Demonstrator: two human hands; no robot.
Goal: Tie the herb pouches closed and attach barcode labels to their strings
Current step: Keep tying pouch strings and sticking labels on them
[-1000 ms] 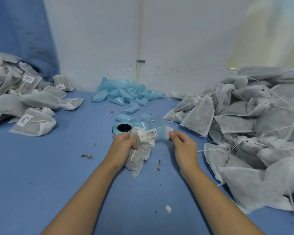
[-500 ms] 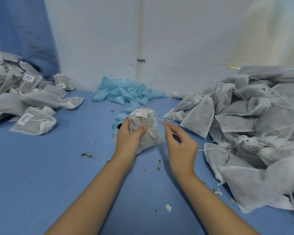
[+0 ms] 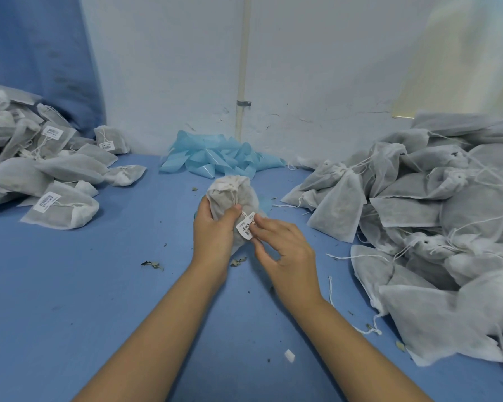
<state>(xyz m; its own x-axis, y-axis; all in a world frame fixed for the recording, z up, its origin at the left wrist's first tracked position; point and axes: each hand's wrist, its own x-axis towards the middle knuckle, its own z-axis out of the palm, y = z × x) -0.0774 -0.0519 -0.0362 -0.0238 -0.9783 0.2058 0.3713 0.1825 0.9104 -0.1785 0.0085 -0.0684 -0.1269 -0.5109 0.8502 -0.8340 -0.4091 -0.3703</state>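
A white mesh herb pouch (image 3: 233, 195) stands upright at the centre, its neck gathered and tied with string. My left hand (image 3: 214, 227) grips its body from the left, thumb across the front. A white barcode label (image 3: 246, 227) sits on the string against the pouch's lower front. My right hand (image 3: 282, 245) pinches that label between thumb and fingertips from the right.
A pile of labelled pouches (image 3: 50, 175) lies at the left. A larger heap of pouches with loose strings (image 3: 424, 221) fills the right. Crumpled blue label backing (image 3: 215, 158) lies by the wall. Herb crumbs (image 3: 153, 264) and a paper scrap (image 3: 290, 356) dot the blue table (image 3: 70, 300).
The pouch went from lying low in my left hand to upright. My right hand brought the label to the pouch's front string and now pinches it there. The label roll is hidden behind the pouch.
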